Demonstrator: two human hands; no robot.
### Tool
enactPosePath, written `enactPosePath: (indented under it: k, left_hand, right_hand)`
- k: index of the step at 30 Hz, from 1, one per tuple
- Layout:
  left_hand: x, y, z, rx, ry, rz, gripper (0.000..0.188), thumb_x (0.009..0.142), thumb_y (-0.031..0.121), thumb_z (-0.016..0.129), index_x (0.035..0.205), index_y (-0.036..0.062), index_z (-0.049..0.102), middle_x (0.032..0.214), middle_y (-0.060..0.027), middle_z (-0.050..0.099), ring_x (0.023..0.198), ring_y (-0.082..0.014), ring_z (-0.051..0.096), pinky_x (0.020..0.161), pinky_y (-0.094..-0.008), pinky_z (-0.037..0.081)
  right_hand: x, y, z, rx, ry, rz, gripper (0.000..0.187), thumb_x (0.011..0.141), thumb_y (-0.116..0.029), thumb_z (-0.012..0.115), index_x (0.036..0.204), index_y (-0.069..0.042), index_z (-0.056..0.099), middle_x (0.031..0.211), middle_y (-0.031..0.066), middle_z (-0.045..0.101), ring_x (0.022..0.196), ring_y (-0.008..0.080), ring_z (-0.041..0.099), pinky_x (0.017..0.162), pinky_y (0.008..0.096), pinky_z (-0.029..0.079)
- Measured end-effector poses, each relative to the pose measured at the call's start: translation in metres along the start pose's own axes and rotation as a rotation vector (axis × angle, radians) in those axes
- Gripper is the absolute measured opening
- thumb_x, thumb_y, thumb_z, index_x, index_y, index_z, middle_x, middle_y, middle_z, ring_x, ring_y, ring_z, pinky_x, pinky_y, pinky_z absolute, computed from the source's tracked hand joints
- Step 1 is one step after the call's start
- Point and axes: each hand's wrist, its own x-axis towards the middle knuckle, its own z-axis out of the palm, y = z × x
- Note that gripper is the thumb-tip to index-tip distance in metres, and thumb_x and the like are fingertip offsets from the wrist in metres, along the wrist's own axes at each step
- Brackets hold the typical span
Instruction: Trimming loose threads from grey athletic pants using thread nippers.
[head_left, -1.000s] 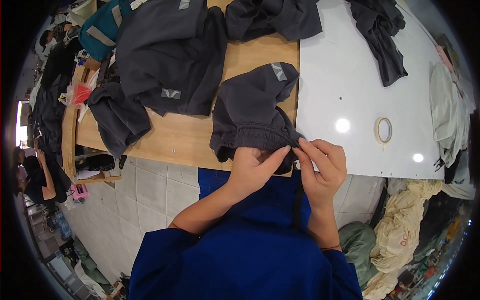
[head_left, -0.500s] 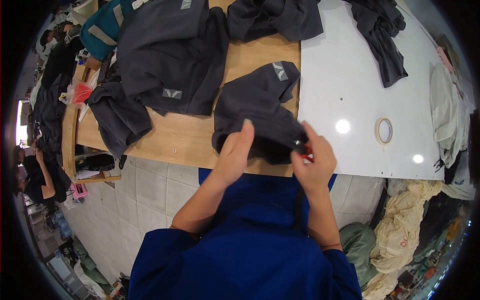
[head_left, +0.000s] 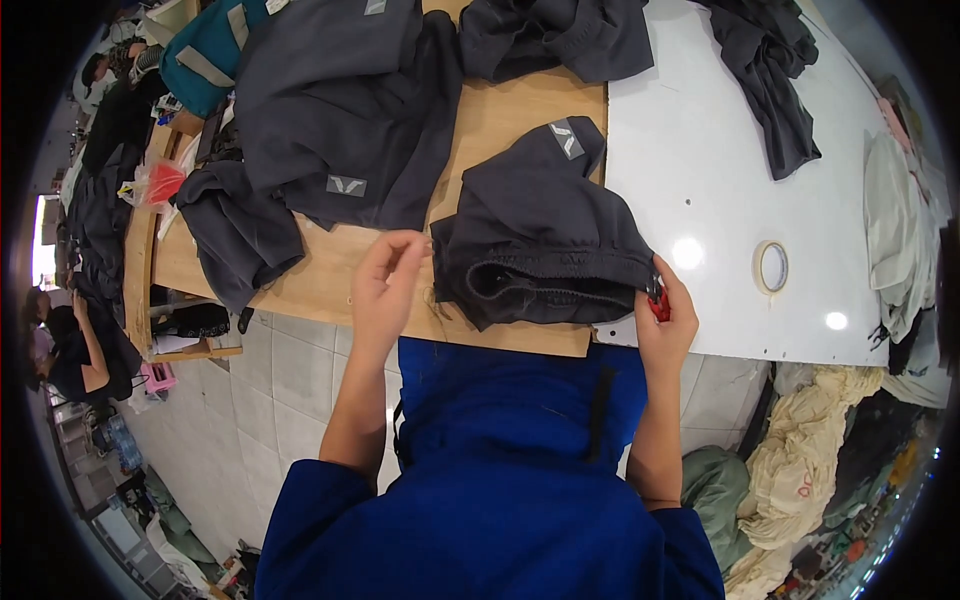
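A dark grey garment [head_left: 545, 235] with an elastic waistband lies bunched at the near edge of the wooden table [head_left: 330, 275]. My left hand [head_left: 385, 280] hovers just left of the waistband with fingers pinched together; it may hold a thread, too thin to tell. At the waistband's right end my right hand [head_left: 665, 315] grips a small red tool [head_left: 658, 303] held against the fabric.
More dark grey garments [head_left: 340, 110] are piled across the table's back and left. A white board [head_left: 720, 200] to the right carries a tape roll [head_left: 770, 266] and another dark garment [head_left: 765, 75]. Cream cloth [head_left: 810, 470] heaps on the floor at right. A person [head_left: 75, 350] sits far left.
My hands, close together at the waistband's middle, have spread apart. The left has drawn off to the left edge; the right has slid to the right end with the red tool.
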Motion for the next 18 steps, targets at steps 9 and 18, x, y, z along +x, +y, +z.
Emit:
enactPosePath:
  k: [9, 18]
  left_hand:
    - [0.007, -0.014, 0.038, 0.718, -0.286, 0.369, 0.024, 0.083, 0.016, 0.064, 0.101, 0.0007, 0.064, 0.102, -0.0103, 0.063, 0.089, -0.0199, 0.060, 0.075, -0.0253, 0.046]
    - [0.004, -0.022, 0.030, -0.470, -0.427, -0.309, 0.025, 0.096, 0.024, 0.050, 0.105, 0.0035, 0.061, 0.103, -0.0013, 0.064, 0.090, -0.0070, 0.058, 0.080, -0.0216, 0.044]
  right_hand:
    - [-0.002, 0.014, -0.003, -0.045, -0.053, -0.002, 0.027, 0.075, 0.002, 0.066, 0.101, -0.005, 0.066, 0.073, 0.0039, 0.054, 0.061, 0.0098, 0.048, 0.057, 0.0218, 0.040]
    - [-0.004, 0.007, -0.012, 0.765, -0.247, 0.675, 0.019, 0.091, -0.021, 0.057, 0.086, -0.004, 0.061, 0.076, -0.0025, 0.056, 0.066, 0.0061, 0.050, 0.061, 0.0197, 0.040]
